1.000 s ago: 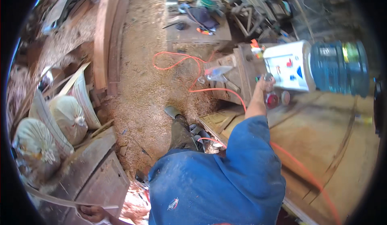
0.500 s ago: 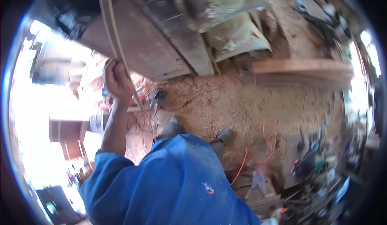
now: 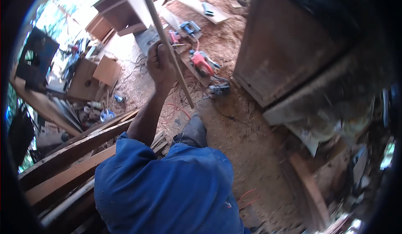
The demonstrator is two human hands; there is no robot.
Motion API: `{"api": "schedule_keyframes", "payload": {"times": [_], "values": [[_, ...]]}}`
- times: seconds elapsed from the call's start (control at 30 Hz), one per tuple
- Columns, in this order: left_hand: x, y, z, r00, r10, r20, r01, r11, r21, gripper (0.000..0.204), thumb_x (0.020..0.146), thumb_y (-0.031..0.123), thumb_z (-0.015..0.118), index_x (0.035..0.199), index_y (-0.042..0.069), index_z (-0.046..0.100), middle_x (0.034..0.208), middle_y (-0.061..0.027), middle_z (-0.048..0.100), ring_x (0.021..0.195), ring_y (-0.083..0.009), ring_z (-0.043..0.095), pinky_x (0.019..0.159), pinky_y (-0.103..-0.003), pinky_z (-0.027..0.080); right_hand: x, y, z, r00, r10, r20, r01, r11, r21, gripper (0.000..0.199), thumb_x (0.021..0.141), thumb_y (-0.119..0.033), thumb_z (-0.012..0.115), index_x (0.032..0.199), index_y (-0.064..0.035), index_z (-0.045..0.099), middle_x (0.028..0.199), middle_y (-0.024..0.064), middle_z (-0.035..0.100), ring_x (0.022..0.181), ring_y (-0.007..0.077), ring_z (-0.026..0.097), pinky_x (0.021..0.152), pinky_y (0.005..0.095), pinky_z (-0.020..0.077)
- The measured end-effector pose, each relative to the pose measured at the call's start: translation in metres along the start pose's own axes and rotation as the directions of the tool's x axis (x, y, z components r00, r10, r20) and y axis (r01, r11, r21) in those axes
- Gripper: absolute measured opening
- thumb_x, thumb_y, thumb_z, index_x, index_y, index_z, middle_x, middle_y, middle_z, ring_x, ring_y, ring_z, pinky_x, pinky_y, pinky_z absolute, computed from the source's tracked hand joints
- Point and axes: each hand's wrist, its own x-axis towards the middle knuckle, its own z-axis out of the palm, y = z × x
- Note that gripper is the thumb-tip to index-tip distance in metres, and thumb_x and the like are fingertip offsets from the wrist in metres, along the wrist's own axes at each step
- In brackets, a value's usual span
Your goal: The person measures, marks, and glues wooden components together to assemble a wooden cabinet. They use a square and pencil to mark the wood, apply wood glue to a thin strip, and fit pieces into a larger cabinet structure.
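Observation:
My left hand [image 3: 161, 64] is wrapped round a long, thin wooden strip [image 3: 179, 72]. The strip slants from the top edge of the picture down past my wrist, and its lower end hangs free above the floor near my foot. My left arm reaches forward from a blue sleeve. My right hand is out of the picture. Beyond the strip, a red power tool [image 3: 202, 63] and a blue power tool [image 3: 190, 27] rest on boards among the shavings.
Long timbers [image 3: 71, 167] lie stacked at the left. A large brown wooden panel or cabinet [image 3: 289, 37] stands at the right. Ahead is a brown wooden cabinet [image 3: 119, 14]. Wood shavings [image 3: 226, 37] and cables cover parts of the ground. A plank [image 3: 310, 188] lies at the lower right.
My view has swung to the left, bringing the power tools and stacked timbers into sight while the large panel has shifted right. The left hand still grips the strip.

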Motion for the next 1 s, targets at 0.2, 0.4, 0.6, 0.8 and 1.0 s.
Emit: {"api": "schedule_keyframes", "payload": {"times": [0.2, 0.4, 0.6, 0.8, 1.0], "values": [[0.076, -0.138, -0.144, 0.903, -0.241, -0.355, 0.254, 0.967, -0.01, 0.027, 0.103, 0.024, 0.055, 0.106, -0.001, 0.061, 0.082, -0.0031, 0.063, 0.062, -0.0064, 0.056, 0.048, -0.02, 0.047, -0.035, -0.194, -0.007, 0.963, -0.266, -0.044, 0.27, 0.954, 0.133, 0.046, 0.089, -0.038, 0.068, 0.118, -0.0027, 0.064, 0.109, 0.0168, 0.067, 0.105, 0.0331, 0.063, 0.092, 0.044, 0.0502], [0.116, -0.231, -0.231, 0.666, -0.538, -0.516, 0.474, 0.84, -0.264, 0.024, 0.103, 0.025, 0.056, 0.101, 0.002, 0.058, 0.082, -0.0029, 0.061, 0.066, -0.0109, 0.058, 0.056, -0.026, 0.053, -0.321, -0.55, -0.078, 0.165, -0.986, -0.028, 0.949, 0.151, 0.278, 0.027, 0.09, -0.02, 0.067, 0.11, -0.0025, 0.065, 0.112, 0.0183, 0.064, 0.1, 0.0363, 0.061, 0.091, 0.0441, 0.0482], [0.149, -0.283, -0.297, 0.448, -0.681, -0.579, 0.594, 0.711, -0.377, 0.025, 0.103, 0.025, 0.053, 0.102, 0.0, 0.055, 0.082, -0.0098, 0.065, 0.064, -0.0194, 0.066, 0.057, -0.035, 0.06, -0.649, -0.685, -0.12, -0.696, -0.531, -0.483, 0.405, -0.846, 0.346, 0.032, 0.075, -0.021, 0.082, 0.103, -0.0125, 0.07, 0.1, 0.0082, 0.061, 0.092, 0.0295, 0.062, 0.078, 0.0414, 0.0532], [0.171, -0.33, -0.356, 0.412, -0.721, -0.556, 0.58, 0.679, -0.451, 0.02, 0.102, 0.022, 0.051, 0.098, 0.003, 0.05, 0.081, -0.0112, 0.065, 0.064, -0.0234, 0.067, 0.059, -0.039, 0.062, -0.845, -0.659, -0.06, -0.966, -0.045, -0.254, -0.04, -0.947, 0.319, 0.035, 0.084, -0.026, 0.064, 0.116, -0.0118, 0.063, 0.103, 0.0056, 0.056, 0.107, 0.024, 0.053, 0.097, 0.0386, 0.0406], [0.238, -0.415, -0.404, 0.364, -0.749, -0.554, 0.607, 0.642, -0.469, 0.014, 0.102, 0.017, 0.049, 0.101, 0.004, 0.052, 0.082, -0.0099, 0.065, 0.072, -0.025, 0.069, 0.065, -0.042, 0.063, -0.955, -0.708, 0.031, -0.92, 0.006, -0.393, -0.091, -0.976, 0.197, 0.038, 0.079, -0.022, 0.06, 0.111, -0.0037, 0.064, 0.101, 0.0057, 0.056, 0.105, 0.0235, 0.053, 0.092, 0.0387, 0.0429]]}}
